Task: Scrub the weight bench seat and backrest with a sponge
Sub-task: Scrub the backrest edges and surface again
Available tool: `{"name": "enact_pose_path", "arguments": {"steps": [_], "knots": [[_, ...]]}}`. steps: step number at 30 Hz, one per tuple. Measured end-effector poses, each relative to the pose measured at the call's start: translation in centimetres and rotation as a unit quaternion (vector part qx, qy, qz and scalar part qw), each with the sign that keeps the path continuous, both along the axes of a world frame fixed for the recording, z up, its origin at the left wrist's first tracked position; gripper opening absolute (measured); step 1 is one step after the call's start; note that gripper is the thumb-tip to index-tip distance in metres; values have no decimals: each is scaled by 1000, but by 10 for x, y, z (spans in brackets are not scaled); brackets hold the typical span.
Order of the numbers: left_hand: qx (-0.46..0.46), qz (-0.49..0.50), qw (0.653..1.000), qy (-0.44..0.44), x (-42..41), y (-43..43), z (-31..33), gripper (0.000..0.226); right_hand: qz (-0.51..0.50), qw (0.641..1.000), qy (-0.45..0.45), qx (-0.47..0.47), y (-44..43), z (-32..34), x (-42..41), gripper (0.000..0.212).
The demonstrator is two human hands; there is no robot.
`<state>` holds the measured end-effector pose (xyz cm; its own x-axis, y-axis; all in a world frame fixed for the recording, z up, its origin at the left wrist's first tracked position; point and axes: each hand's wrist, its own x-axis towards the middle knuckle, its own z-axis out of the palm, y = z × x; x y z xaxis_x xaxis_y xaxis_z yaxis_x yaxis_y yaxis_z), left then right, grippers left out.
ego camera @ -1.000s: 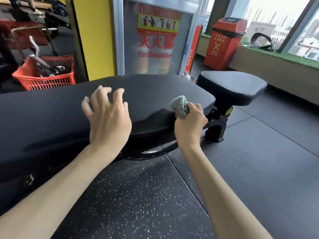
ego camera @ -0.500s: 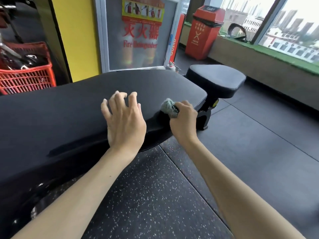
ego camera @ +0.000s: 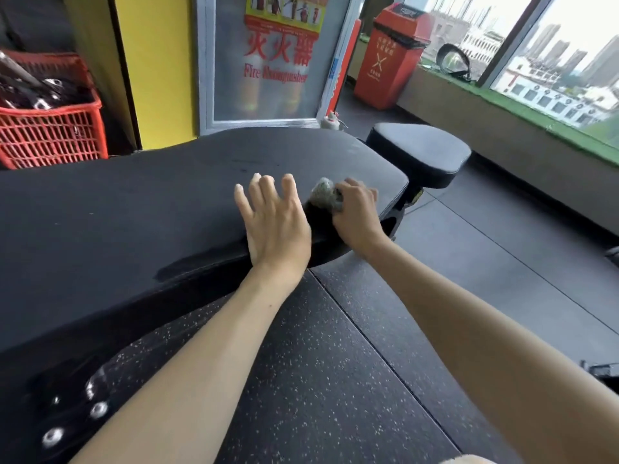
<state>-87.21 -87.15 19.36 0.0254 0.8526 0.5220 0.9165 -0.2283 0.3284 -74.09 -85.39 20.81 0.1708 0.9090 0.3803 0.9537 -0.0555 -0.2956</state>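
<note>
The long black backrest pad (ego camera: 140, 209) of the weight bench stretches from the left to the centre. Its smaller black seat pad (ego camera: 422, 152) stands beyond it at the right. My left hand (ego camera: 274, 226) rests flat on the backrest's near edge, fingers spread. Just to its right, my right hand (ego camera: 356, 212) grips a crumpled green-grey sponge (ego camera: 323, 194) and presses it against the pad's near edge. A dark wet-looking patch lies under the sponge.
A red plastic basket (ego camera: 50, 128) with metal parts stands at the far left. Behind the bench are a fire extinguisher cabinet (ego camera: 268, 61) and a red bin (ego camera: 392, 55). A window ledge (ego camera: 502, 128) runs along the right. Speckled rubber floor (ego camera: 318, 363) lies below.
My right hand and the sponge have slid left along the pad's edge, closer to my left hand. The view has shifted so both hands sit nearer the seat end.
</note>
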Motion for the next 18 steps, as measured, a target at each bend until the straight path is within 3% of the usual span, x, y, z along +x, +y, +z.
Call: {"name": "enact_pose_path", "arguments": {"steps": [3, 4, 8, 10, 12, 15, 18], "knots": [[-25, 2, 1000, 9, 1, 3, -1, 46, -122, 992, 41, 12, 20, 3, 22, 30], [-31, 5, 999, 15, 2, 3, -1, 44, -122, 992, 41, 14, 23, 5, 17, 31], [-51, 13, 998, 35, 4, 4, -2, 46, 63, 998, 19, -8, 20, 0, -4, 26], [-51, 18, 998, 31, 3, 6, -3, 40, 85, 996, -28, -12, 28, 2, 15, 20], [-56, 17, 998, 18, 3, 8, -8, 36, 14, 999, -45, -11, 51, 6, 49, 22], [-62, 19, 998, 5, 4, 12, -11, 42, -92, 996, 3, 2, 75, 12, 68, 33], [-91, 18, 992, -85, 8, 14, -3, 55, 74, 997, 4, -12, 71, 9, 24, 25]]}}
